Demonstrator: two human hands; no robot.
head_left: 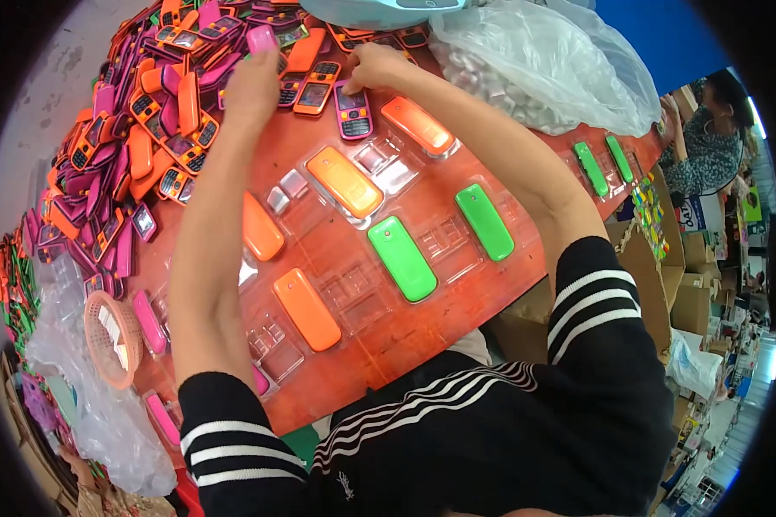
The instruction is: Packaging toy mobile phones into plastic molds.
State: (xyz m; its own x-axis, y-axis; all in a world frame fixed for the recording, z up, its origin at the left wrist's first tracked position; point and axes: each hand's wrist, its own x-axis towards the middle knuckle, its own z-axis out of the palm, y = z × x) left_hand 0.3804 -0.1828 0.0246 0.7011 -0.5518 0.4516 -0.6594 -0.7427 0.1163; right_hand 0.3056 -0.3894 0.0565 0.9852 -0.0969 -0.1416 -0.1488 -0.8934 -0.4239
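At the edge of a large heap of mobile phones [159,129], my left hand [254,86] is closed on a pink phone [261,40], which sticks up past the fingers. My right hand [376,69] pinches the upper end of a magenta phone [353,115] with a keypad and dark screen, lying face up on the red table. An orange-framed phone [316,88] lies between the hands. Closest below my right wrist is an orange phone [417,124], back up in a clear plastic tray. More trays hold an orange phone [345,181] and a green phone [402,258].
A clear bag of small pale pieces [517,69] stands at the back right, beside a light blue basin [379,10]. A pink basket [112,339] sits at the left edge near crumpled plastic [103,422]. Another person [707,138] is at the far right, beyond cardboard boxes [694,302].
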